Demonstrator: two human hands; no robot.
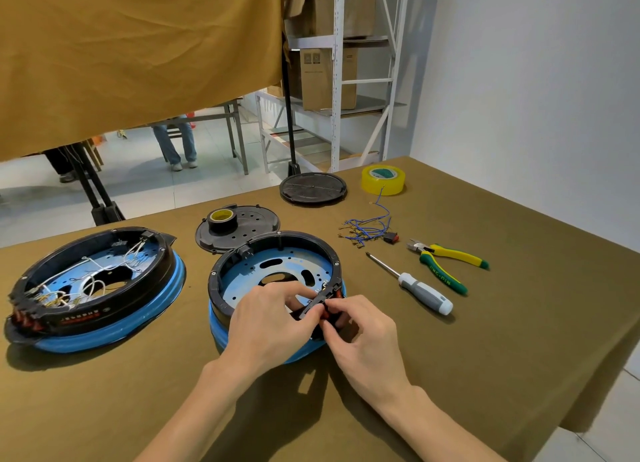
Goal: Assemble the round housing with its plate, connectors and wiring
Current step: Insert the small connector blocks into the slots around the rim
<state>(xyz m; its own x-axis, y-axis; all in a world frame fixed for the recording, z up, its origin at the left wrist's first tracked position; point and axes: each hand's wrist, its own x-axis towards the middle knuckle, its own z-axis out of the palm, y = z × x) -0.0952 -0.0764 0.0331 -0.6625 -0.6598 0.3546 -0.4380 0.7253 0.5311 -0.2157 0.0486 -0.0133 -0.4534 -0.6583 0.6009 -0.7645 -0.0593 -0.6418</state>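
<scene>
Both the left hand [273, 318] and right hand [363, 337] pinch a red-and-black switch block [327, 311] at the round housing's [277, 274] near rim.

One camera, worn on the head, looks forward and down at the table [485, 375]. It is near the hands; shelves [346, 80] stand far behind.

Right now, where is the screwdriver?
The screwdriver lies on the table cloth, right of the housing being worked on and just left of the yellow-green pliers, tip pointing away toward the blue wires.
</scene>
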